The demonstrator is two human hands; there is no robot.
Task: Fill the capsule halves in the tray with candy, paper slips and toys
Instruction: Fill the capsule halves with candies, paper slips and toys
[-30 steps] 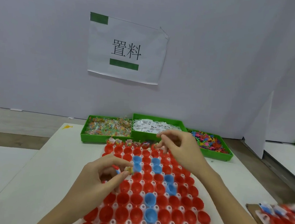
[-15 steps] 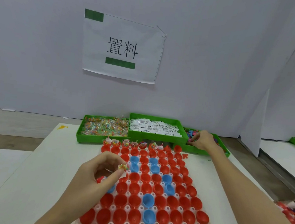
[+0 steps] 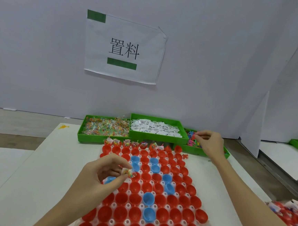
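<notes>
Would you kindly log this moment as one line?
left hand: pinches candy packet above capsule tray | right hand: picking in toy bin

Three bins [image 3: 157, 138] stand side by side behind the capsule tray [image 3: 143, 193] on the table [image 3: 36, 175].

White paper sign [image 3: 125, 47] with green bars, grey wall [image 3: 221, 56]

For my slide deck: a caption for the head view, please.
Left hand pinches a candy packet over the capsule tray; right hand reaches the toy bin.
</notes>
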